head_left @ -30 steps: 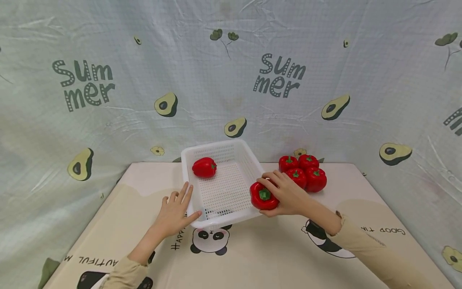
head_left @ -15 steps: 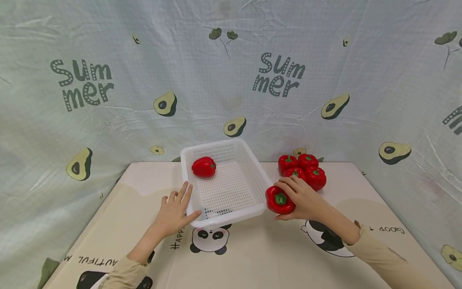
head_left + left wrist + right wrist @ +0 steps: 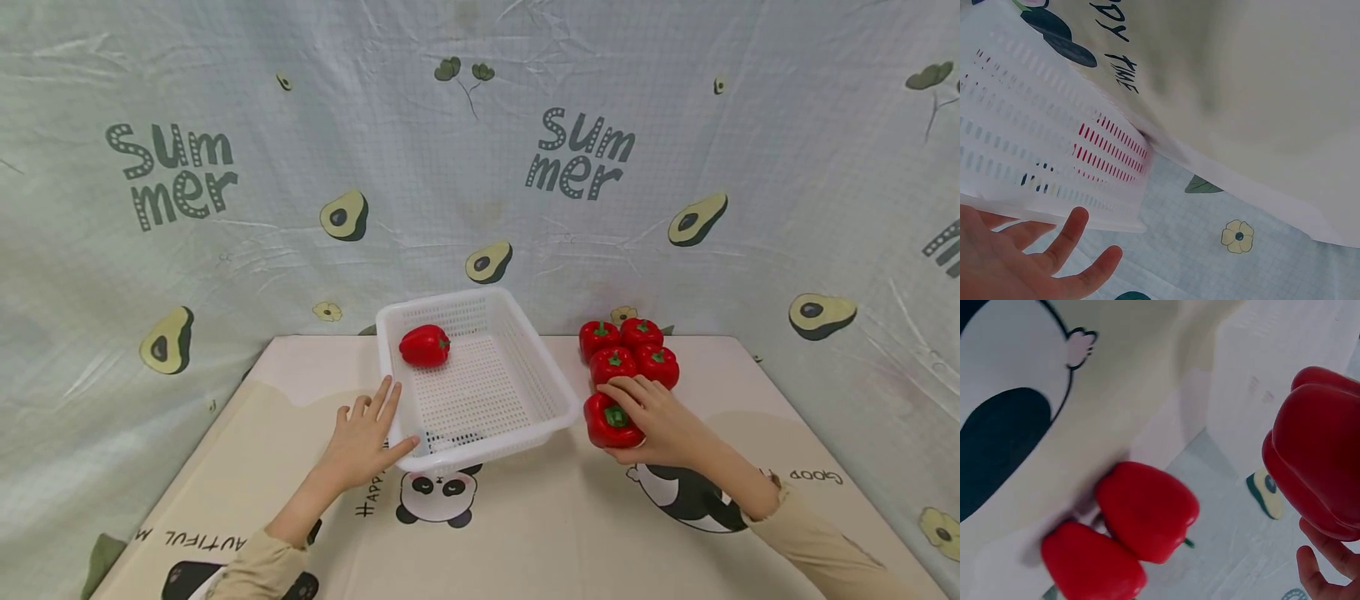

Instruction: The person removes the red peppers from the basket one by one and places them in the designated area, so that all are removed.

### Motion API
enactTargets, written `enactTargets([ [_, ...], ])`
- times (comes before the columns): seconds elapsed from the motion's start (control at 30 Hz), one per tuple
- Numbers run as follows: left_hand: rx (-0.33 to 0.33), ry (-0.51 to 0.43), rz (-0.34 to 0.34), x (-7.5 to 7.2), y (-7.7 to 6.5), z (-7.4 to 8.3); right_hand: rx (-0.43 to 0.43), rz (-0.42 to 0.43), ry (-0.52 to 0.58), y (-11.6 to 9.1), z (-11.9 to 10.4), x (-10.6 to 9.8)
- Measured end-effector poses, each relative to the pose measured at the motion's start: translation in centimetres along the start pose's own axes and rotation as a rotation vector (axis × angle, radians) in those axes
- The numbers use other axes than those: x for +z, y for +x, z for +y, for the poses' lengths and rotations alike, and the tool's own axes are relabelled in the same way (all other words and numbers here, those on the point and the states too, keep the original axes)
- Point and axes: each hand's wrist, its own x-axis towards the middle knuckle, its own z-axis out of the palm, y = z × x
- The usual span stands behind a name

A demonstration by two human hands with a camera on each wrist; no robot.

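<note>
My right hand grips a red bell pepper, its green stem facing me, just right of the basket; the same pepper fills the right edge of the right wrist view. On the left rim of the white plastic basket rests my left hand, fingers spread. From the left wrist view, fingers of that hand lie along the rim outside the slotted wall. Inside the basket, at its back left, one red bell pepper lies on its side.
Behind the right hand stand several more red bell peppers in a tight cluster, stems up. A cloth with avocado prints hangs behind and beside the table, which bears panda drawings.
My right hand has moved right with the pepper, from over the basket's right rim to beside the cluster. The left hand and the basket stay where they were.
</note>
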Motion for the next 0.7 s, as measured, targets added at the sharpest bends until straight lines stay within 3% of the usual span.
enactTargets([
  [0.4, 0.004, -0.008, 0.010, 0.1, 0.0, 0.0, 0.020, -0.037, -0.060, -2.1, 2.2, 1.5],
  [0.7, -0.005, 0.000, 0.013, 0.1, 0.0, 0.0, 0.046, -0.081, -0.124, -2.5, 3.2, 2.6],
])
